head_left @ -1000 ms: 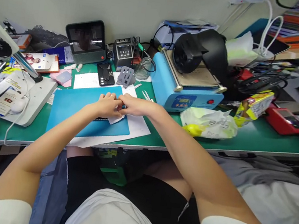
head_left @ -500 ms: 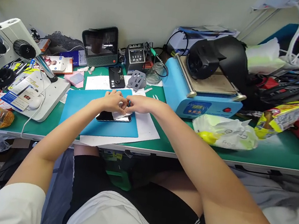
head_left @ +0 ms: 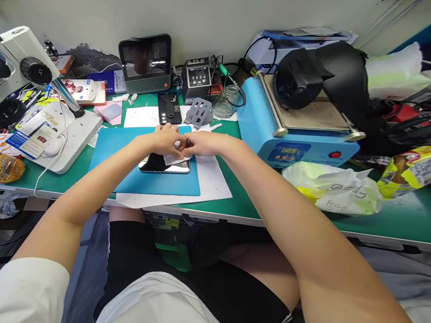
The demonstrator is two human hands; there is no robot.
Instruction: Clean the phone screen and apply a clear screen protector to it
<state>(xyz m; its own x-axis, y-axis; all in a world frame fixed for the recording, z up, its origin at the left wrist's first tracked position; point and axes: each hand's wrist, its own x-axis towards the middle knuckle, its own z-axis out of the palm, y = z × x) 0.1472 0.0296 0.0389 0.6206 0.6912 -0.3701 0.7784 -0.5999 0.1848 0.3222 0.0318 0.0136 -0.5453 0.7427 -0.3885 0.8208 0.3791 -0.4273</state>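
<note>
A phone [head_left: 154,164] with a dark, glossy face lies on a blue mat [head_left: 167,187]. Both hands meet just above its far edge. My left hand [head_left: 166,139] has its fingers bent and drawn together, closed on a small white wipe [head_left: 174,160] that covers part of the phone's face. From the other side, my right hand [head_left: 202,143] touches the left fingertips, its thumb and fingers pinched together. Whatever the right fingertips grip is hidden, and a small dark blue bit shows between the hands.
Behind the mat are a black phone [head_left: 169,109], a grey slotted stand [head_left: 199,113], a glass jar [head_left: 225,103] and a soldering station [head_left: 197,80]. A blue heating machine [head_left: 260,130] stands right, near a plastic bag [head_left: 334,190]. A microscope base [head_left: 78,137] is left.
The view has shifted slightly, so the bench items on the right appear farther right. Both hands stay together over the phone, their fingers slightly rearranged around the white wipe.
</note>
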